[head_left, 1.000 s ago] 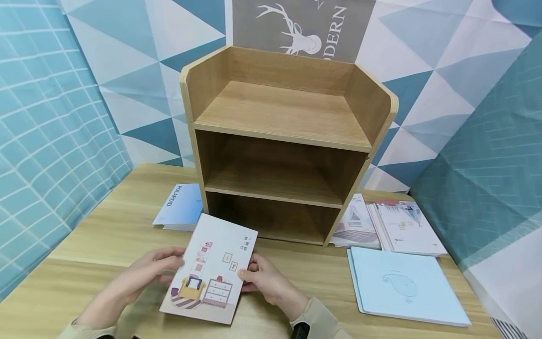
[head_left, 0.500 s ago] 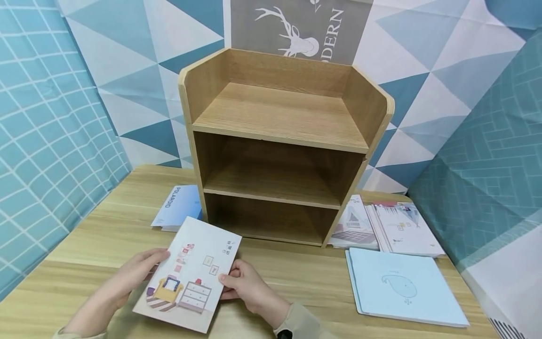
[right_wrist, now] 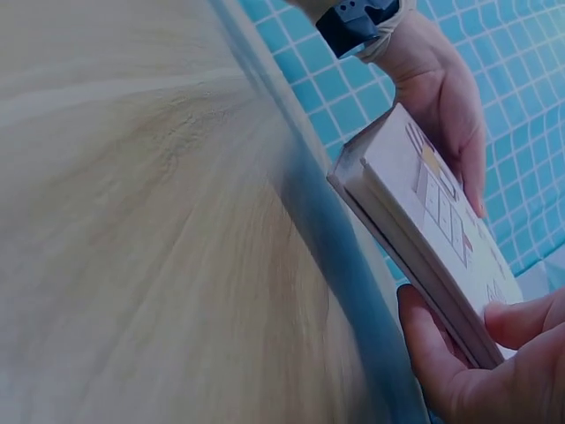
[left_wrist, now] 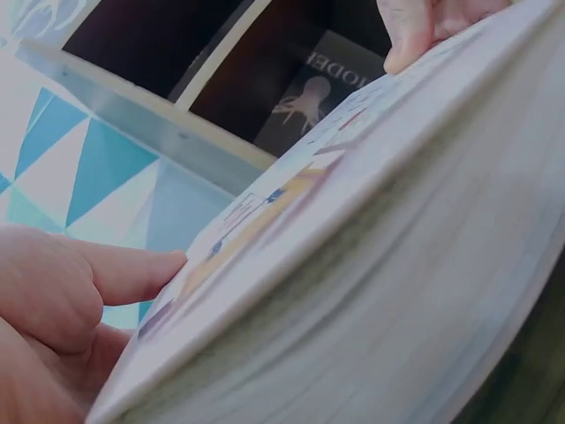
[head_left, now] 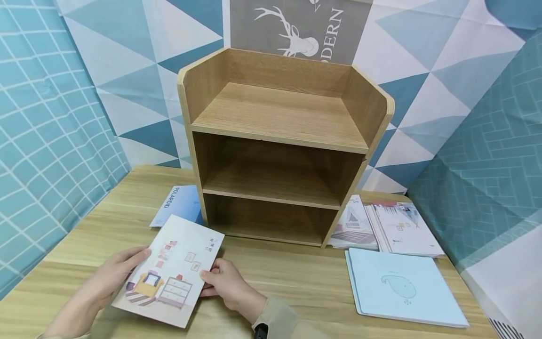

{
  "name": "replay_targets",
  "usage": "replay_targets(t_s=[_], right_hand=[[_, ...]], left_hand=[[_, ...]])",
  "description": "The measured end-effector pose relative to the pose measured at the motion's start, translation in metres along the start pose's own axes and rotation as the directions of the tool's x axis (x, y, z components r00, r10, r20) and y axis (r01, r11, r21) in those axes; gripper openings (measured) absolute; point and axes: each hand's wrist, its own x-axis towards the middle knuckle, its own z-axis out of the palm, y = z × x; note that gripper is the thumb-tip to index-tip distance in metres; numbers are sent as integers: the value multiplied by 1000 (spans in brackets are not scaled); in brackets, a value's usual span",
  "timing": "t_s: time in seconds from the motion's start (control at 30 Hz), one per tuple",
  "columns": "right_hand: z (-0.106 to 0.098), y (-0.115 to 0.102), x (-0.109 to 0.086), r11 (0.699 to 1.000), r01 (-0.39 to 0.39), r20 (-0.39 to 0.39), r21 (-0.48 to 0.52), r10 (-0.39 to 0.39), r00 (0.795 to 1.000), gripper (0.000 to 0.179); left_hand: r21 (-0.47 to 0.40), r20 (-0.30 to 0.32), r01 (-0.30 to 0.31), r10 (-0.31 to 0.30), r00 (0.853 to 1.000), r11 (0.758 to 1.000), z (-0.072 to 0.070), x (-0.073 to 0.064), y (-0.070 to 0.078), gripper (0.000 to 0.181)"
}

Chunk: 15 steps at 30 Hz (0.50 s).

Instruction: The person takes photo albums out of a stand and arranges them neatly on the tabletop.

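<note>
Both hands hold a white book [head_left: 169,273], its cover printed with a yellow armchair, a chest of drawers and small frames. It is tilted, raised over the table's near left part. My left hand [head_left: 111,275] grips the book's left edge, thumb on the cover. Along the right edge, my right hand [head_left: 228,285] pinches it between the thumb above and fingers beneath. Thick page edges show in the left wrist view. The right wrist view shows the right thumb [right_wrist: 521,322] on the cover and fingers under the book.
A wooden shelf unit [head_left: 275,134] stands at the back of the table [head_left: 296,287]. A blue booklet marked POLAROID [head_left: 179,202] lies left of it. To its right are several illustrated books [head_left: 408,230] and a pale blue whale-print notebook [head_left: 406,287].
Both hands have carried the book left and slightly toward the person. The book now lies further from the shelf unit's front. The head view has shifted slightly.
</note>
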Motion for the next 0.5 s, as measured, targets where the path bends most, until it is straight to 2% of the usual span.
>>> replay_targets(t_s=[0.37, 0.5], right_hand=[[19, 0, 10, 999, -23, 24, 28, 22, 999, 13], [25, -1, 13, 1000, -27, -17, 14, 27, 999, 13]], left_hand=[[-111, 9, 41, -41, 999, 993, -24, -3, -11, 71], [-198, 38, 49, -42, 998, 979, -33, -1, -16, 72]])
